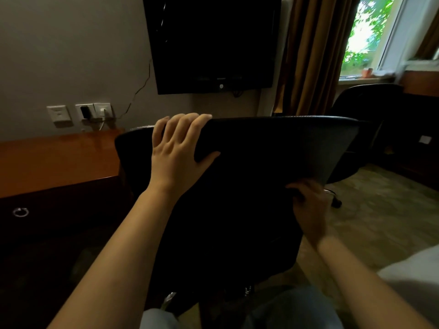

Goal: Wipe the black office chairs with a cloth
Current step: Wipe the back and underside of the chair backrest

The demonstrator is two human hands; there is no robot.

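Left hand (175, 153) grasps the near chair's backrest (261, 162): 4 fingers curled over the top edge, thumb on the rear face below them. Right hand (308, 210) is at the right side edge, lower and in shadow; can't tell if its fingers grip anything. No cloth seen. Wiping looks early. 2nd chair (365, 103), beyond the fingers by the window (370, 36), is likely still to do.

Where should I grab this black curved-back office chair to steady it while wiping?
Probably the top rim of the black curved-back office chair, from behind, fingers hooked over, as the left hand does: its back faces you and the rim is thin enough to wrap.
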